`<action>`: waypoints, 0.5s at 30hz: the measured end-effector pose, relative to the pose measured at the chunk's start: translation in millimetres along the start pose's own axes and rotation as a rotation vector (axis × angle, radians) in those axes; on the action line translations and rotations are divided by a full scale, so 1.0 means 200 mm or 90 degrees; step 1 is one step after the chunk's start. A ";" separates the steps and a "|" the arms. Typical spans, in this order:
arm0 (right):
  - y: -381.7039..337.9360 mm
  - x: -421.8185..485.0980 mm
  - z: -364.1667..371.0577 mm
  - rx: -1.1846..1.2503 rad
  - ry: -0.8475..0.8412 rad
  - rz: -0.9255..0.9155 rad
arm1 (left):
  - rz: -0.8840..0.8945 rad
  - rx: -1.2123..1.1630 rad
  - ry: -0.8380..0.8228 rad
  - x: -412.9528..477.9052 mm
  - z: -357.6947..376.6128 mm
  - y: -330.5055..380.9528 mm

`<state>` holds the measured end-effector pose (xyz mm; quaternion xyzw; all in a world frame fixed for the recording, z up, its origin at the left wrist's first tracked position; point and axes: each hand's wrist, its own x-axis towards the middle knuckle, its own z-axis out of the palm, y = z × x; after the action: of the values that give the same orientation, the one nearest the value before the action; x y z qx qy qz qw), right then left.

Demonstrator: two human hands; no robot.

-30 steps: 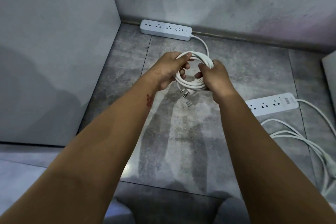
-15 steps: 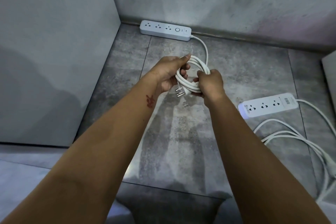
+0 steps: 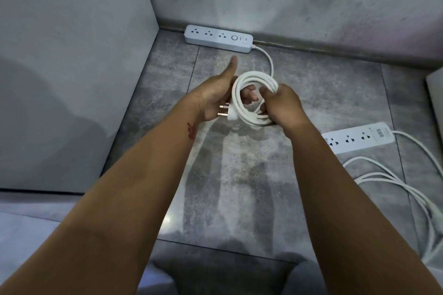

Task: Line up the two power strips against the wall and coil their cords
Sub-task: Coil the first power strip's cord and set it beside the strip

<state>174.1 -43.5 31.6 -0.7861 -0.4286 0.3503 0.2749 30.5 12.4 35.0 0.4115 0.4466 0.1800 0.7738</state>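
1. The coiled cord (image 3: 254,99) is held above the floor (image 3: 239,187), between both hands. Its loop faces the camera.
2. Right hand (image 3: 284,106): fingers closed around the coil's strands at its 3 o'clock side. This is the gripping hand.
3. Left hand (image 3: 215,97): fingers open, thumb extended toward 12 o'clock, palm behind the coil's 9 o'clock edge. The plug (image 3: 231,112) rests against this palm, prongs pointing to 9 o'clock.
4. The first power strip (image 3: 218,38) lies at 12 o'clock from the coil, long axis along the wall (image 3: 287,2), touching the skirting. A short run of cord joins its right end to the coil.
5. The second power strip (image 3: 359,137) lies at 4 o'clock, well apart from the wall, with its loose cord (image 3: 395,182) uncoiled.
6. Judgement: the coil should be set down toward 12 o'clock, beside the first strip; nothing obstructs that path.
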 end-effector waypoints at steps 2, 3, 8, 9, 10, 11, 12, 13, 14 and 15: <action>0.01 0.00 0.00 0.088 0.007 0.040 | -0.022 -0.044 -0.035 0.00 -0.04 -0.03; 0.01 0.00 0.00 0.142 0.016 0.069 | -0.028 -0.067 -0.050 0.01 -0.06 -0.04; -0.04 -0.05 0.00 0.500 0.010 0.271 | -0.022 -0.191 -0.055 0.06 -0.09 -0.10; -0.05 -0.05 0.00 0.544 0.008 0.290 | -0.018 -0.184 -0.056 0.06 -0.08 -0.11; -0.06 -0.06 0.00 0.586 0.010 0.301 | -0.017 -0.155 -0.063 0.06 -0.06 -0.12; -0.07 -0.06 0.00 0.615 0.013 0.309 | -0.018 -0.108 -0.073 0.05 -0.04 -0.12; -0.08 -0.06 0.01 0.637 0.020 0.315 | -0.016 -0.057 -0.075 0.05 -0.02 -0.12; -0.09 -0.05 0.02 0.640 0.027 0.321 | -0.008 -0.016 -0.069 0.05 0.01 -0.12; -0.09 -0.04 0.03 0.640 0.039 0.326 | 0.008 0.004 -0.056 0.05 0.03 -0.12; -0.10 -0.04 0.05 0.623 0.044 0.329 | 0.026 -0.002 -0.040 0.06 0.05 -0.12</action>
<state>154.7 -39.5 42.7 -0.6574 0.0002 0.5384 0.5272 43.2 0.9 13.3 0.4246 0.4133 0.1834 0.7844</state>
